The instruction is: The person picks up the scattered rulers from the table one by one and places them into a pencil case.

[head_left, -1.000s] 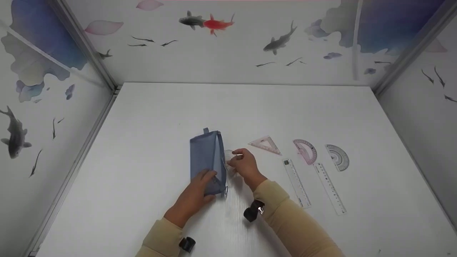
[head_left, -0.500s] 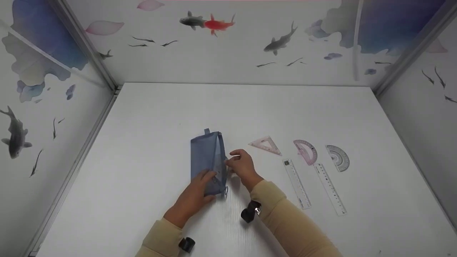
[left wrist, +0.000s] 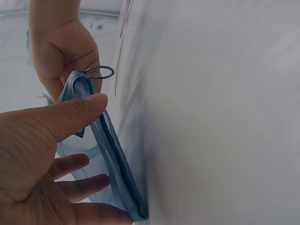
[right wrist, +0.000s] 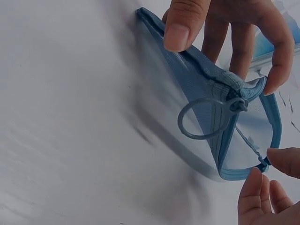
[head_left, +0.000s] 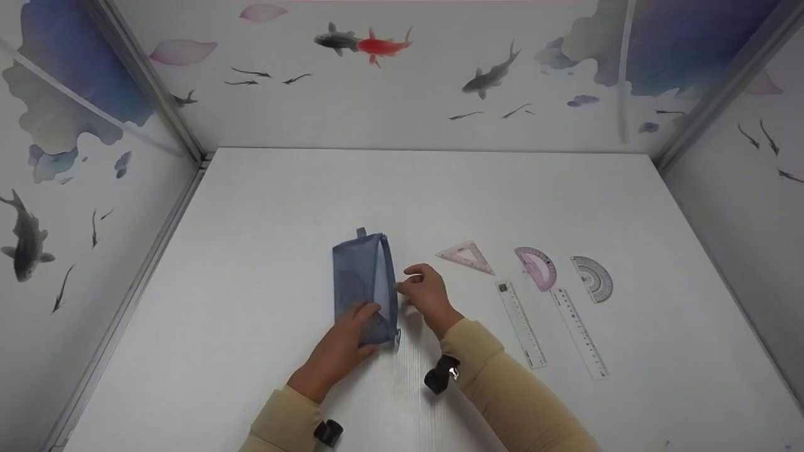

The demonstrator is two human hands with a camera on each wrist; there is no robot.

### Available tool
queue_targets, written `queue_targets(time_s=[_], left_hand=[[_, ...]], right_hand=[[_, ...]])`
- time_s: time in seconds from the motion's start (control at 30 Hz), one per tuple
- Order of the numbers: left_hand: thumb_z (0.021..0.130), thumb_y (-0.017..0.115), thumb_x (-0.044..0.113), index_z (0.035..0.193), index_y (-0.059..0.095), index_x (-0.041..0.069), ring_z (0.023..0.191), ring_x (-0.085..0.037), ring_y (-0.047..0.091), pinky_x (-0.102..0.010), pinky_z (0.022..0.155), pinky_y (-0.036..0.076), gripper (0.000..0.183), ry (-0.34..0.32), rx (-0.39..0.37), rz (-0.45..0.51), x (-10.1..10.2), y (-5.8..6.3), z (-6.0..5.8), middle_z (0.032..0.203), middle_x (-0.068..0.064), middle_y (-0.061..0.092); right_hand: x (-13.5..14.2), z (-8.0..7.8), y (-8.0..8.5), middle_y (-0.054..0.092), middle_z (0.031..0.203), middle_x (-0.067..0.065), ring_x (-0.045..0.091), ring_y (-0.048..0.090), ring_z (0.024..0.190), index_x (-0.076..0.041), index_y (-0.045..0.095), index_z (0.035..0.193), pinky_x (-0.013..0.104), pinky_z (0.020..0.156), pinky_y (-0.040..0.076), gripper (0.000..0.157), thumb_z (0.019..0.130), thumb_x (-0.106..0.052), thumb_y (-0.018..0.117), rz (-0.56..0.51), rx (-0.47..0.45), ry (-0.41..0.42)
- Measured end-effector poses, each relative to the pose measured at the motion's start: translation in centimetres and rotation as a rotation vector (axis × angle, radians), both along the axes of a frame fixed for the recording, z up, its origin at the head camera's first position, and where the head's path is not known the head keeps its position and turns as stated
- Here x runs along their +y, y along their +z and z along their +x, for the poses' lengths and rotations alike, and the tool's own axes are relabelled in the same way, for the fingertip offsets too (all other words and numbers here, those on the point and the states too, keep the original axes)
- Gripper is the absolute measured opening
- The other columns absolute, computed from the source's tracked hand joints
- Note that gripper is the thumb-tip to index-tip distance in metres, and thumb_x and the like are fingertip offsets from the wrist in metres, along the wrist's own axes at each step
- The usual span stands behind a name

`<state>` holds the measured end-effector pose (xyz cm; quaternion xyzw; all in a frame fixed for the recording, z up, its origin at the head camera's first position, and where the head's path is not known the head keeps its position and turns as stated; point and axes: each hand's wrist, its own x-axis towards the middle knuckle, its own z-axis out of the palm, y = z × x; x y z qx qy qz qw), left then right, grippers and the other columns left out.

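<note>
A blue mesh pencil case [head_left: 352, 263] lies on the white table with its zipped mouth facing right. My left hand [head_left: 339, 342] grips its near end, the thumb [left wrist: 77, 115] across the zip edge and the other fingers spread along the mesh. With thumb and fingertips, my right hand [head_left: 430, 292] pinches the right edge of the mouth; in the right wrist view this hand [right wrist: 269, 187] appears low at the right. A ring pull [right wrist: 180, 122] hangs at the near corner. Through the mesh, a faint darker rounded shape shows inside the case.
Right of the hands lie a pink set square [head_left: 483, 260], a pink protractor [head_left: 550, 270] and a clear protractor [head_left: 603, 282]. Two clear rulers [head_left: 521, 323] slant nearer the front. Walls painted with fish enclose the table [head_left: 264, 201] at the back and sides.
A clear flat piece in my right hand has gone into the pencil case through its mouth. The right hand has shifted slightly left to the case's edge; the left hand has stayed.
</note>
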<state>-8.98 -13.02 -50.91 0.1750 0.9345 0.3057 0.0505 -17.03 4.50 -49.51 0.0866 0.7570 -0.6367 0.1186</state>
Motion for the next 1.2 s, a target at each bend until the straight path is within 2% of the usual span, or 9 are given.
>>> queue_targets(time_s=[0.33,0.6,0.87,1.2], left_hand=[[0.081,0.077,0.008,0.138,0.042,0.009,0.124,-0.040,0.050,-0.051,0.096,0.048,0.066,-0.009,0.004,0.001,0.0,0.1,0.1,0.137,-0.023,0.045],[0.081,0.077,0.008,0.137,0.043,0.009,0.123,-0.040,0.050,-0.050,0.096,0.048,0.066,-0.012,0.007,0.001,0.0,0.0,0.1,0.137,-0.023,0.045],[0.081,0.077,0.007,0.138,0.042,0.010,0.124,-0.042,0.050,-0.051,0.096,0.048,0.067,0.003,-0.001,-0.004,0.1,-0.1,0.2,0.139,-0.024,0.044],[0.081,0.077,0.007,0.138,0.043,0.010,0.124,-0.043,0.049,-0.052,0.097,0.048,0.066,-0.002,0.019,-0.014,0.1,-0.3,0.2,0.139,-0.024,0.045]], right_hand=[[0.3,0.0,-0.1,0.057,0.080,0.005,0.018,0.056,0.067,0.006,0.056,0.114,0.033,0.064,0.056,0.035,0.083,-0.003,0.070,0.028,0.018,-0.010],[1.0,0.4,-0.1,0.057,0.080,0.005,0.024,0.058,0.071,0.007,0.054,0.114,0.035,0.065,0.055,0.036,0.083,-0.003,0.068,0.002,0.076,0.020],[2.0,0.6,0.3,0.057,0.079,0.005,0.013,0.052,0.066,0.007,0.056,0.113,0.024,0.058,0.050,0.034,0.083,-0.002,0.069,0.081,0.145,0.036],[3.1,0.8,0.6,0.059,0.088,0.008,0.018,0.056,0.077,0.004,0.056,0.116,0.030,0.067,0.051,0.035,0.085,-0.004,0.069,0.204,0.214,0.058]])
